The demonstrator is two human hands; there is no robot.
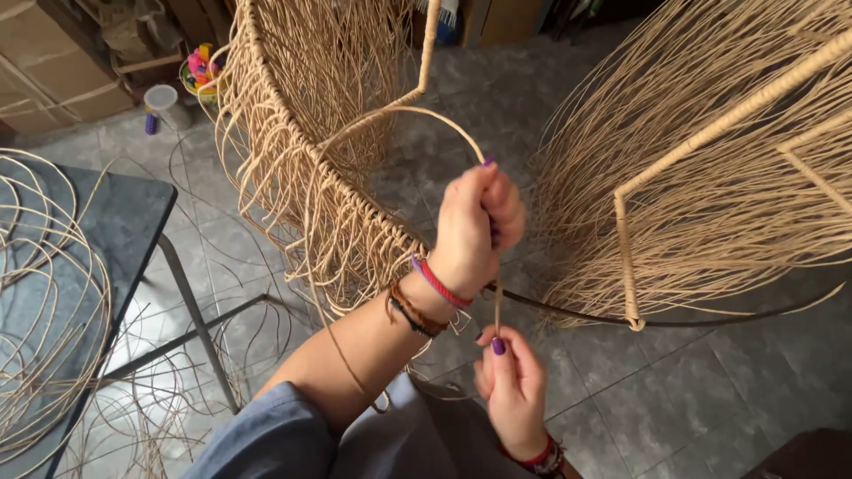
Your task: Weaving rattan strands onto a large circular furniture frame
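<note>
The head view looks down on two hands working a single rattan strand (pixel 426 113). The left hand (pixel 476 229) is raised and closed tight around the strand, which arches up from its fist to the wrapped frame (pixel 626 257) of a half-woven rattan piece. The right hand (pixel 508 387) sits lower, apart from the left, pinching the same strand between thumb and fingers.

At the top left, brown cardboard boxes (pixel 53 66) are stacked, cut off by the edge. Beside them stand a small white-lidded tub (pixel 162 102) and a container of bright pink and yellow items (pixel 199 66), too small to make out. Loose rattan coils (pixel 44 293) lie on a dark tabletop (pixel 124 213) at left. The frame's far side runs out of view.
</note>
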